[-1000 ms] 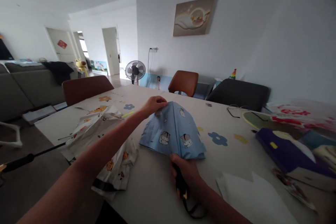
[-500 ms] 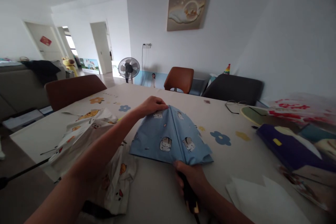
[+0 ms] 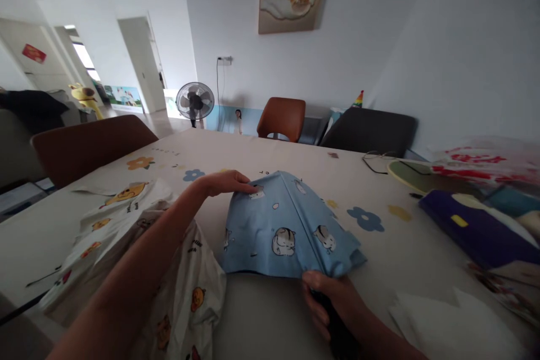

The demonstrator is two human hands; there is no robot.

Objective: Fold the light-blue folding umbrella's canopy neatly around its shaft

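A light blue umbrella [image 3: 274, 225] printed with hamsters is partly folded in front of me over the table. Its pointed top faces away from me, and its loose canopy edge hangs toward me. My right hand [image 3: 333, 304] is closed round the black handle [image 3: 340, 332] below the canopy. At the canopy's upper left, my left hand [image 3: 228, 181] pinches the fabric between thumb and fingers. Under my left forearm lies crumpled white fabric with a bear print [image 3: 198, 281], with thin dark rods at its left side.
On the right are a purple pouch [image 3: 468, 228], a red-and-white plastic bag [image 3: 476, 160], eyeglasses [image 3: 373, 160] and white paper [image 3: 451, 320]. Brown chairs [image 3: 280, 118] and a dark chair [image 3: 369, 129] stand round the flower-printed table [image 3: 270, 315]. A fan [image 3: 194, 102] stands behind.
My view has turned and tilted down somewhat. My left hand has shifted from the umbrella's top to its upper left side. The right hand keeps hold of the handle.
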